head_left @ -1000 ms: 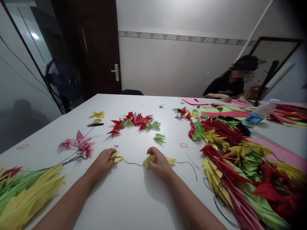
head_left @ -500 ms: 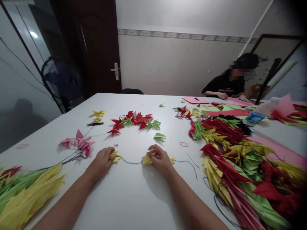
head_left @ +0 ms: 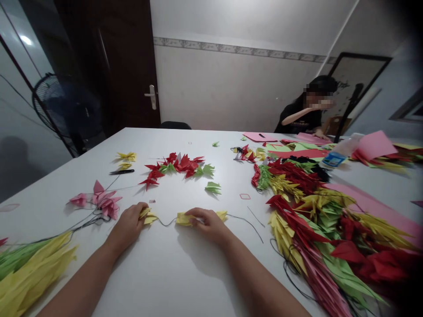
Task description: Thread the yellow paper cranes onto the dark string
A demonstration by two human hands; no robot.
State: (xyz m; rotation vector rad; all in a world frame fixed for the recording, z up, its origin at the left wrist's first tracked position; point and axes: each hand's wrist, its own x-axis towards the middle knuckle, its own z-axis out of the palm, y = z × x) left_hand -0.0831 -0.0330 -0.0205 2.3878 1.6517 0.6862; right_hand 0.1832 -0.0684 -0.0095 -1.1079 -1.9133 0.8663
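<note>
My left hand (head_left: 130, 225), fingers closed, grips a yellow folded-paper crane (head_left: 150, 217) just above the white table. A short slack piece of black cord (head_left: 168, 225) links it to a second yellow paper crane (head_left: 182, 219). Around that second crane the fingers of my right hand (head_left: 209, 225) are closed, and its other end sticks out past the hand. From there the cord's tail (head_left: 246, 220) curves off to the right over the table. A thin needle-like rod (head_left: 256, 216) lies beside the tail.
Pink paper cranes (head_left: 107, 204) lie left, near black-handled scissors or a cutter (head_left: 122, 171). Red and green cranes (head_left: 178, 165) form an arc ahead. Strung cranes (head_left: 325, 246) heap up on the right, with a plastic bottle (head_left: 337, 155) behind. A co-worker (head_left: 297, 112) sits across.
My right hand has slid its yellow crane leftward along the cord, narrowing the gap to the left one. My view has turned slightly right. The co-worker has raised a hand to the face.
</note>
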